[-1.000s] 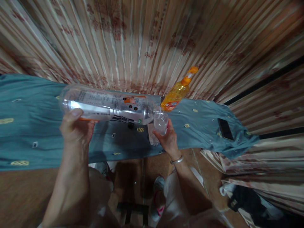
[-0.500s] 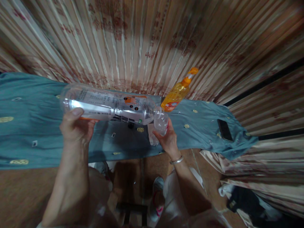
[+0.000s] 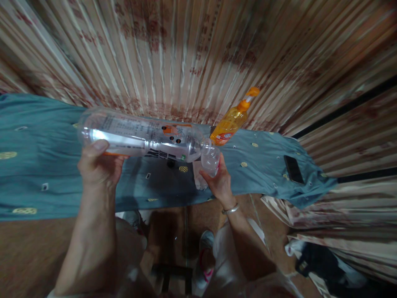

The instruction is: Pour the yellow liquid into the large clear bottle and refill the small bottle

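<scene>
A large clear plastic bottle (image 3: 136, 134) with a printed label lies nearly level in the air, its neck to the right. My left hand (image 3: 101, 163) grips it near its base from below, thumb in front. My right hand (image 3: 218, 178) is closed around a small clear plastic cup (image 3: 211, 161), tilted under the bottle's mouth. The bottle's mouth meets the cup's rim; whether liquid runs between them I cannot tell. Just behind the cup, an orange pump bottle (image 3: 231, 124) of yellow-orange liquid stands on the cloth. Below the cup lies a pale folded cloth or tissue (image 3: 198, 178), partly hidden.
A teal cloth with pineapple prints (image 3: 56, 165) covers the long narrow table. Toward its right end lies a black phone (image 3: 293, 169). Pleated curtains (image 3: 173, 58) hang behind and at the right. Dark clothing (image 3: 325, 265) lies low at the right, and a dark stool frame (image 3: 172, 271) shows below.
</scene>
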Tool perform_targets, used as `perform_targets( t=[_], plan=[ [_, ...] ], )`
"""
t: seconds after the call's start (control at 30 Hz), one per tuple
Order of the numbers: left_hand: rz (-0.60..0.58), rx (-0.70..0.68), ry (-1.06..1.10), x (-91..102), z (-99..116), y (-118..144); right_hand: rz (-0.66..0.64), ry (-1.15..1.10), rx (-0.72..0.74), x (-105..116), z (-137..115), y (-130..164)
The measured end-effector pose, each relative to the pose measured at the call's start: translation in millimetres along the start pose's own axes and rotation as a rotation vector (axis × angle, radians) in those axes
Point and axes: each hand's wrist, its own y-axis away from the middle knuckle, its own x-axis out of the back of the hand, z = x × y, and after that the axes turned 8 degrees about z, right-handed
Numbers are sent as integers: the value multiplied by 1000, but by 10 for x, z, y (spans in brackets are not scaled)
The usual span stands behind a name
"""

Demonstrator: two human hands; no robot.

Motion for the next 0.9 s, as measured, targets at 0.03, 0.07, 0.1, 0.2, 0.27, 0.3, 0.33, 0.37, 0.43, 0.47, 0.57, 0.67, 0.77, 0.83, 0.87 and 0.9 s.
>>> perform_targets(
  t=[0.03, 0.07, 0.1, 0.2, 0.27, 0.3, 0.33, 0.37, 0.43, 0.47, 0.57, 0.67, 0.77, 0.83, 0.87, 0.9],
  plan=[
    [-2, -1, 1, 0, -1, 0, 1, 2, 8, -6, 10, 3],
    [-1, -6, 5, -2, -4, 0, 4, 4, 14, -12, 18, 6],
    [5, -11, 11, -5, -6, -1, 8, 5, 18, -18, 24, 9],
    [39, -8, 23, -15, -11, -5, 16, 16, 14, -27, 29, 15],
    [42, -3, 27, -17, -11, -10, 13, 24, 10, -27, 27, 16],
    [34, -5, 29, -15, -12, -12, 10, 24, 10, -26, 27, 16],
    [26, -11, 32, -13, -12, -13, 8, 23, 12, -26, 27, 16],
    [17, -12, 32, -11, -12, -13, 6, 20, 15, -26, 29, 17],
    [17, -5, 30, -10, -12, -10, 11, 15, 22, -29, 36, 20],
    [24, 0, 31, -11, -12, -7, 18, 14, 25, -33, 41, 22],
    [32, -3, 31, -19, -12, 2, 33, 15, 22, -43, 55, 28],
    [16, -20, 12, -19, -15, 4, 22, 13, 19, -40, 49, 26],
    [8, -21, 15, -13, -21, -1, 10, 11, 23, -26, 19, 19],
    [0, -21, 24, -10, -22, -5, 9, 15, 15, -16, -8, 14],
    [-3, -22, 23, -10, -21, -6, 8, 18, 7, -12, -20, 12],
    [-6, -22, 21, -11, -21, -7, 5, 19, 1, -9, -29, 10]
  ],
)
